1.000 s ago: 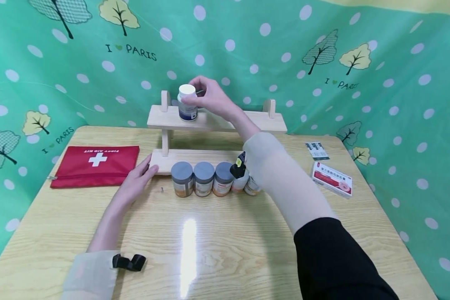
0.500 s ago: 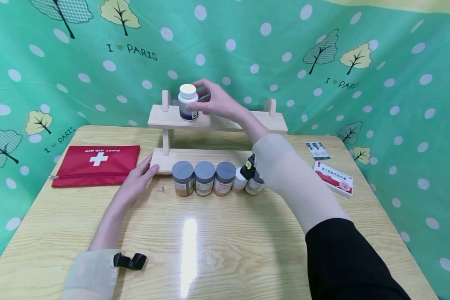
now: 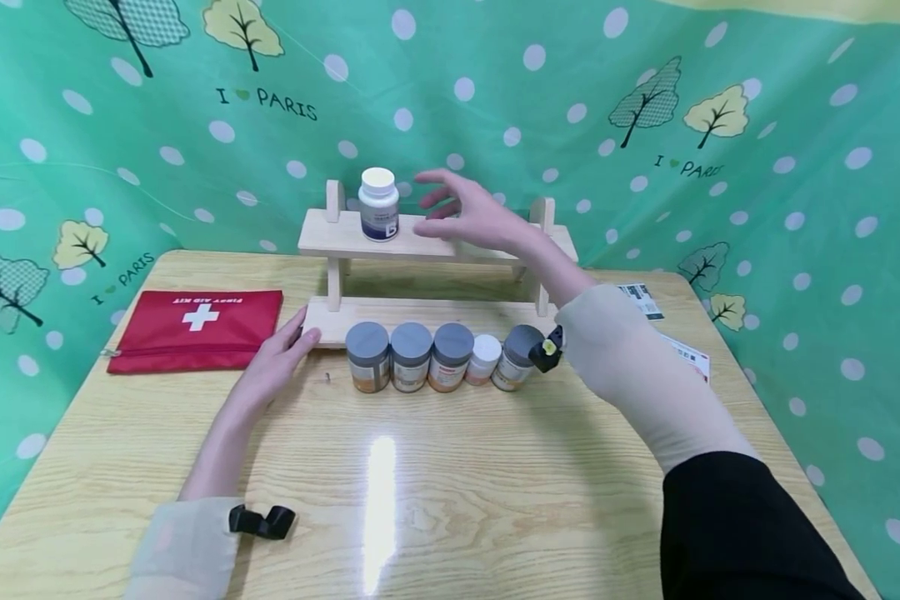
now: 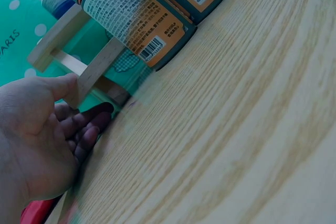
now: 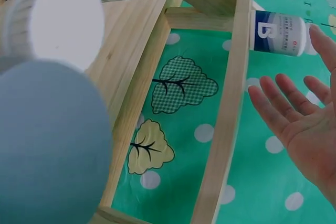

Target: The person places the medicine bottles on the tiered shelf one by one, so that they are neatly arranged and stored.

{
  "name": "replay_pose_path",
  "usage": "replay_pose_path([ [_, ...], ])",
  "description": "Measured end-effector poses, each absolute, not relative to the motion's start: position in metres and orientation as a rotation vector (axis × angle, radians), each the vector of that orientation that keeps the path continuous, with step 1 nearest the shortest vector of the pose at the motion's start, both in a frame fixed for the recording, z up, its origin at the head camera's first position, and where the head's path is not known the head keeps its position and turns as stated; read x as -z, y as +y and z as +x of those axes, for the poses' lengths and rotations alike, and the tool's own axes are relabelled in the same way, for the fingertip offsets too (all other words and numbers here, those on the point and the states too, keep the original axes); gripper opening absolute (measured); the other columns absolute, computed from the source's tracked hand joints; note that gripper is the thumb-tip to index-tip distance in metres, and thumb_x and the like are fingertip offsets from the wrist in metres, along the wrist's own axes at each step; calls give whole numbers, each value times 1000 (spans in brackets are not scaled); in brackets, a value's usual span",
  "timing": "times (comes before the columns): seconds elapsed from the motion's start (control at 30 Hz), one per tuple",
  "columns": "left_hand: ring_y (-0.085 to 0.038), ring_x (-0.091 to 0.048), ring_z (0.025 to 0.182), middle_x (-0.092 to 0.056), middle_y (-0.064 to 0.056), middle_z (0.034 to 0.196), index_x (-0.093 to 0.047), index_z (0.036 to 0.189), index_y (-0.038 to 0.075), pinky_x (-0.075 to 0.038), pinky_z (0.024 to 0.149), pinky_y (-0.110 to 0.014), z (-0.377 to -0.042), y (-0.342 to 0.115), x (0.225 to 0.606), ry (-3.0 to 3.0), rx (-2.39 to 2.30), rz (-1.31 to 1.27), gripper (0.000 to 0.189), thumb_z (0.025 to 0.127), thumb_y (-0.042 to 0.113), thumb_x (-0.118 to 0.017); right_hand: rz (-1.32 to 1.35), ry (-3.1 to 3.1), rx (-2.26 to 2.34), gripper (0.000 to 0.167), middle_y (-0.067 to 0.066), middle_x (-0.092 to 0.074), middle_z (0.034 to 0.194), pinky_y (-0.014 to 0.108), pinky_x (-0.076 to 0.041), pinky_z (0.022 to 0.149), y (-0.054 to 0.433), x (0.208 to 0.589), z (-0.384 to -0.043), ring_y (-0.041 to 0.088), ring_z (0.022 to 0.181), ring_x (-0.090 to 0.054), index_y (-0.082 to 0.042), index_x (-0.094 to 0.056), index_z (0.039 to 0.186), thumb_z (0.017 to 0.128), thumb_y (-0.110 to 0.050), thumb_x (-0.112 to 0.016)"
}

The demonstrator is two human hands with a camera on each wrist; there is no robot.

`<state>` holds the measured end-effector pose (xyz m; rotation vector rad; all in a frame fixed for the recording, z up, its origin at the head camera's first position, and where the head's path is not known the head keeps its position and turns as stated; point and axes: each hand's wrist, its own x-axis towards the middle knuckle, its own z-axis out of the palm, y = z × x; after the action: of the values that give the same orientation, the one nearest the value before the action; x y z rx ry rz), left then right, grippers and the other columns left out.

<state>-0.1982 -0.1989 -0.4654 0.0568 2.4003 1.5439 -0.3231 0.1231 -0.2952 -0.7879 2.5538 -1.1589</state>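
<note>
A white-capped pill bottle (image 3: 379,205) with a dark blue lower label stands upright on the upper board of a two-tier wooden shelf (image 3: 450,242), toward its left end. Just right of the bottle is my right hand (image 3: 480,215), its fingers spread and apart from it; the right wrist view shows the same gap beside the bottle (image 5: 278,33). My left hand (image 3: 273,362) holds the left end of the lower board, thumb (image 4: 64,85) against the wood and fingers curled below it. In front of the lower board several grey-lidded jars (image 3: 411,357) and a small white-capped bottle (image 3: 483,359) stand in a row.
A red first aid kit pouch (image 3: 195,332) lies left of the shelf. To the right are a printed card (image 3: 642,300) and a medicine box (image 3: 692,358), partly covered by the right sleeve. A green patterned cloth (image 3: 450,100) hangs behind the table.
My right hand has let go of the pill bottle and moved right, leaving it standing on the upper board. The left hand stays at the shelf end.
</note>
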Motion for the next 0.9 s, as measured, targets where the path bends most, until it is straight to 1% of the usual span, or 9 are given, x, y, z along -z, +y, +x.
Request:
replay_pose_path([
  [0.13, -39, -7, 162, -5, -13, 175, -3, 167, 24, -15, 130, -60, -198, -199, 464, 2403, -1538, 62, 79, 107, 55, -44, -791, 2537, 1193, 74, 13, -59, 142, 38, -58, 100, 136, 293, -313, 22, 124, -65, -22, -38, 158, 95, -31, -75],
  [0.2, -39, -8, 162, -6, -13, 175, -3, 167, 24, -15, 130, -60, -198, -199, 464, 2404, -1534, 62, 79, 107, 55, -44, -796, 2520, 1232, 72, 15, -59, 141, 39, -58, 99, 143, 293, -307, 23, 123, -66, -20, -40, 157, 95, -27, -75],
  [0.33, -40, -9, 162, -6, -14, 175, -3, 167, 25, -16, 130, -60, -198, -199, 464, 2408, -1530, 58, 78, 107, 54, -44, -804, 2500, 1295, 66, 18, -61, 140, 42, -57, 103, 158, 296, -295, 25, 124, -66, -17, -43, 154, 96, -21, -74],
  [0.47, -39, -9, 162, -6, -13, 175, -4, 167, 25, -16, 130, -60, -197, -200, 465, 2408, -1534, 53, 77, 107, 53, -44, -787, 2489, 1364, 59, 15, -63, 140, 44, -53, 108, 178, 301, -282, 25, 127, -64, -18, -48, 151, 97, -20, -72],
  [0.6, -39, -9, 162, -5, -12, 175, -4, 167, 26, -16, 130, -59, -196, -200, 465, 2404, -1537, 46, 76, 107, 53, -44, -767, 2470, 1438, 57, 14, -63, 139, 40, -54, 107, 197, 311, -268, 27, 128, -63, -13, -50, 150, 97, -18, -71],
  [0.73, -38, -8, 162, -5, -12, 175, -4, 167, 26, -16, 130, -59, -196, -200, 465, 2404, -1536, 43, 77, 107, 54, -44, -756, 2450, 1474, 59, 12, -64, 138, 31, -56, 102, 213, 325, -257, 29, 128, -63, -9, -49, 151, 97, -16, -72],
  [0.8, -38, -8, 162, -5, -11, 175, -4, 167, 26, -16, 130, -59, -196, -200, 465, 2407, -1535, 43, 77, 107, 54, -44, -752, 2449, 1477, 58, 11, -64, 138, 28, -57, 100, 220, 332, -251, 29, 127, -63, -11, -50, 150, 97, -16, -72],
  [0.9, -38, -9, 162, -5, -11, 175, -4, 167, 26, -16, 130, -59, -196, -199, 464, 2405, -1538, 45, 78, 107, 55, -44, -743, 2430, 1497, 56, 14, -63, 140, 26, -56, 101, 232, 343, -243, 26, 128, -62, -14, -52, 149, 97, -15, -72],
])
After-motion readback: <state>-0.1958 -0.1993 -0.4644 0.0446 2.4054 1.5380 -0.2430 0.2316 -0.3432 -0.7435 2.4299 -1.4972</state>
